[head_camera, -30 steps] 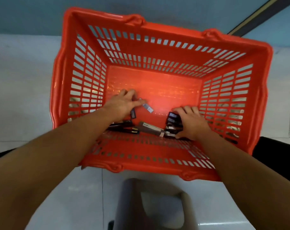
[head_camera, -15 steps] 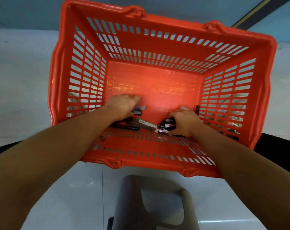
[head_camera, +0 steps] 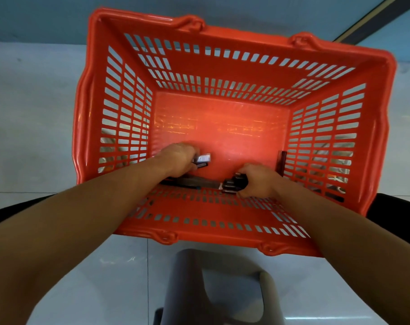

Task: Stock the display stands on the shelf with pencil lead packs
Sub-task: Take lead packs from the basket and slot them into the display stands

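Pencil lead packs (head_camera: 192, 182) lie in a loose heap on the floor of an orange basket (head_camera: 246, 36), pushed up against its near wall. A small bundle of the dark packs (head_camera: 234, 184) is clasped in the right hand (head_camera: 257, 180), whose fingers curl round it at the right end of the heap. The left hand (head_camera: 178, 158) is bent over the left end, its fingers curled on two small packs, a silvery one (head_camera: 204, 157) and a dark one just under it, both sticking out past the fingertips. One more dark pack (head_camera: 281, 161) stands upright against the basket's right wall, just beyond the right hand. Both bare forearms reach in over the near rim. The basket sits on a pale tiled floor (head_camera: 30, 113), and a grey stool (head_camera: 213, 289) stands just in front of it.
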The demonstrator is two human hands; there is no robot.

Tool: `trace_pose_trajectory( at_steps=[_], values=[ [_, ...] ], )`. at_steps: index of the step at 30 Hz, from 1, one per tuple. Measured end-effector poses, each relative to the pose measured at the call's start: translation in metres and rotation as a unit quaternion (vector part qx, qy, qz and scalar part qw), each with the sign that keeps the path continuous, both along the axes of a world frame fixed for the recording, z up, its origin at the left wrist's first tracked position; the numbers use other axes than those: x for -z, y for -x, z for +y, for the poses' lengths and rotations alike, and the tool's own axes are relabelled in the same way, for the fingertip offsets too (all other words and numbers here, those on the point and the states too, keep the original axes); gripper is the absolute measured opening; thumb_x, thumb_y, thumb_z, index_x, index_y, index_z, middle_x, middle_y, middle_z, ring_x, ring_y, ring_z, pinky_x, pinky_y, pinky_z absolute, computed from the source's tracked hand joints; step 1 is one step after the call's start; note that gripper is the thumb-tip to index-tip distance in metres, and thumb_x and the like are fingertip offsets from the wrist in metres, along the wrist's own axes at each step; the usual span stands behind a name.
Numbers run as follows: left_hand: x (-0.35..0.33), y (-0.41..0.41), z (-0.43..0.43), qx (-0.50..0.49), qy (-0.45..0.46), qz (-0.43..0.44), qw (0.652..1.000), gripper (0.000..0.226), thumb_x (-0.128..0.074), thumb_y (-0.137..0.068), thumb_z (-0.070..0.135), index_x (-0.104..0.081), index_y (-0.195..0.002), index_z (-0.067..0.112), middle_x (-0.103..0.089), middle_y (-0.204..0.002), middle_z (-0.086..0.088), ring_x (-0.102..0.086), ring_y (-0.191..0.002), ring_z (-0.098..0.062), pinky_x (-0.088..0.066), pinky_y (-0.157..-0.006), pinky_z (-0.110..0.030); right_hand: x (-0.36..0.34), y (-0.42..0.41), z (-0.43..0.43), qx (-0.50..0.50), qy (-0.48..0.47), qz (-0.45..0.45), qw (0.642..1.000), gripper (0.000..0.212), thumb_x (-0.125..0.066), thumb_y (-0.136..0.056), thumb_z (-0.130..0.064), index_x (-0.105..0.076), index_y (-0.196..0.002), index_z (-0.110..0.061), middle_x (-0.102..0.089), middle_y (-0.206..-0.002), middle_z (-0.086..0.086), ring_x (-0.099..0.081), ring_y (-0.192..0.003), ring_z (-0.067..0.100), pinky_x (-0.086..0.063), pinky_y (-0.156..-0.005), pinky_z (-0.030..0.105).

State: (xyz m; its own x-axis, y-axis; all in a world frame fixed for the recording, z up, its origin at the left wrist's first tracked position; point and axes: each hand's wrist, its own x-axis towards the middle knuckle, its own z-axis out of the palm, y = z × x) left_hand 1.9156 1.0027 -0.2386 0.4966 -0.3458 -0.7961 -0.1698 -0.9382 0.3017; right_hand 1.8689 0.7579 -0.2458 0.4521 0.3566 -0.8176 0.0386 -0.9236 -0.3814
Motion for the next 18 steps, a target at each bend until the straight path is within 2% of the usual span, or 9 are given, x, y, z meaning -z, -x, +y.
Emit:
trace_pose_trajectory(
  at_steps=[3,8,11,13,14,16,18],
  values=[
    [-0.003,-0.003,-0.002,-0.074,0.036,0.028,0.996,0.042,-0.058,-0.102,0.029,-0.048,-0.140,0.014,-0.060,-0.132,-0.014,-0.058,-0.116,-0.029,-0.040,-0.085,-0.029,-0.001,0.001,0.003,-0.006,0.003,-0.002,1.000,0.028,-0.080,-0.072,-0.033,-0.062,-0.092,-0.027,-0.061,-0.091,-0.006,-0.060,-0.085,0.017,-0.047,-0.070,0.029],
    [-0.008,-0.005,-0.003,-0.172,0.095,0.066,0.978,0.048,-0.057,-0.103,0.022,-0.040,-0.147,0.015,-0.059,-0.135,-0.013,-0.056,-0.108,-0.023,-0.038,-0.082,-0.026,-0.002,0.004,0.005,0.031,-0.012,0.035,0.999,0.034,-0.080,-0.074,-0.029,-0.059,-0.100,-0.025,-0.064,-0.098,-0.003,-0.062,-0.090,0.018,-0.051,-0.075,0.032],
    [-0.005,-0.005,-0.004,-0.242,0.125,0.106,0.956,0.056,-0.056,-0.102,0.016,-0.035,-0.154,0.021,-0.057,-0.135,-0.010,-0.060,-0.107,-0.020,-0.050,-0.085,-0.029,-0.003,0.005,0.006,0.066,-0.038,0.052,0.996,0.033,-0.081,-0.073,-0.024,-0.058,-0.096,-0.025,-0.065,-0.096,-0.004,-0.062,-0.088,0.016,-0.049,-0.073,0.029],
    [-0.003,-0.004,-0.007,-0.314,0.137,0.148,0.928,0.053,-0.052,-0.102,0.009,-0.038,-0.152,0.019,-0.061,-0.115,-0.008,-0.062,-0.095,-0.019,-0.057,-0.087,-0.038,-0.005,0.004,0.007,0.098,-0.058,0.070,0.991,0.031,-0.082,-0.072,-0.018,-0.062,-0.094,-0.024,-0.069,-0.094,-0.004,-0.064,-0.088,0.016,-0.050,-0.074,0.029],
    [-0.003,-0.004,-0.009,-0.337,0.136,0.161,0.917,0.048,-0.050,-0.101,0.008,-0.041,-0.148,0.015,-0.061,-0.102,-0.006,-0.060,-0.086,-0.017,-0.057,-0.082,-0.038,-0.006,0.003,0.007,0.107,-0.065,0.078,0.989,0.030,-0.082,-0.071,-0.016,-0.063,-0.092,-0.025,-0.070,-0.093,-0.004,-0.066,-0.086,0.016,-0.051,-0.073,0.029],
    [-0.004,-0.005,-0.014,-0.367,0.138,0.171,0.904,0.034,-0.046,-0.101,0.008,-0.047,-0.135,0.008,-0.057,-0.087,-0.005,-0.055,-0.075,-0.016,-0.052,-0.069,-0.034,-0.007,0.001,0.008,0.117,-0.069,0.092,0.986,0.027,-0.082,-0.071,-0.014,-0.063,-0.087,-0.026,-0.070,-0.087,-0.004,-0.067,-0.082,0.016,-0.051,-0.072,0.029],
    [-0.011,-0.004,-0.020,-0.393,0.157,0.165,0.891,0.022,-0.048,-0.103,0.017,-0.051,-0.122,0.008,-0.055,-0.078,-0.003,-0.051,-0.067,-0.015,-0.045,-0.059,-0.029,-0.009,-0.001,0.009,0.144,-0.072,0.087,0.983,0.028,-0.082,-0.070,-0.015,-0.060,-0.085,-0.025,-0.069,-0.083,-0.005,-0.066,-0.078,0.015,-0.053,-0.071,0.032]
  ],
)
